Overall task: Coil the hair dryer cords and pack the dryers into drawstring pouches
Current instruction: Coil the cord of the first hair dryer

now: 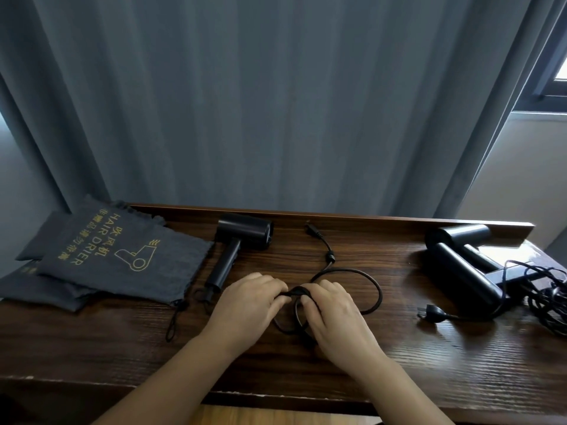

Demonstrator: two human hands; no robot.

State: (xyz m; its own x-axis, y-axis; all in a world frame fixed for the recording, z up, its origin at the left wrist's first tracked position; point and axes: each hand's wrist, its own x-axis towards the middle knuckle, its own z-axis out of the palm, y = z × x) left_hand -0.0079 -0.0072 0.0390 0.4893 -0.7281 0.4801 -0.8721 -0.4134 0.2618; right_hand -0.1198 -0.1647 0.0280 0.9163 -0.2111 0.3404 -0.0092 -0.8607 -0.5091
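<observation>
Cord (372,289), thin, black and rubbery, lies at the centre of a dark wooden table (399,348), partly gathered into small loops between a person's two hands, with one wider loop still spread toward 3 o'clock and its plug (311,229) trailing off toward 12 o'clock. The left hand (248,308) pinches the gathered loops at their top, fingers (277,291) curled round them; the right hand (334,314) has its fingers curled through and over the same bundle. The cord belongs to a black hair dryer (242,243) lying on its side toward 11 o'clock, handle pointing at the person. Judging by its look, the cord is light and springy and will want to uncoil, so it is best held where the loops cross; the dryer is rigid, smooth and probably moderately heavy, best lifted by the handle. At 9 o'clock lies a stack of soft grey drawstring pouches (122,256), limp cloth that needs its mouth held open with two hands; a drawstring (176,317) dangles from the near edge. The top pouch carries gold print: "HAIR DRIER", a dryer pictogram and Chinese characters too small to read with certainty. At 3 o'clock two more black dryers (466,271) lie together, their tangled cords (546,299) loose and one plug (431,312) lying near them. A grey curtain (276,102) hangs behind.
</observation>
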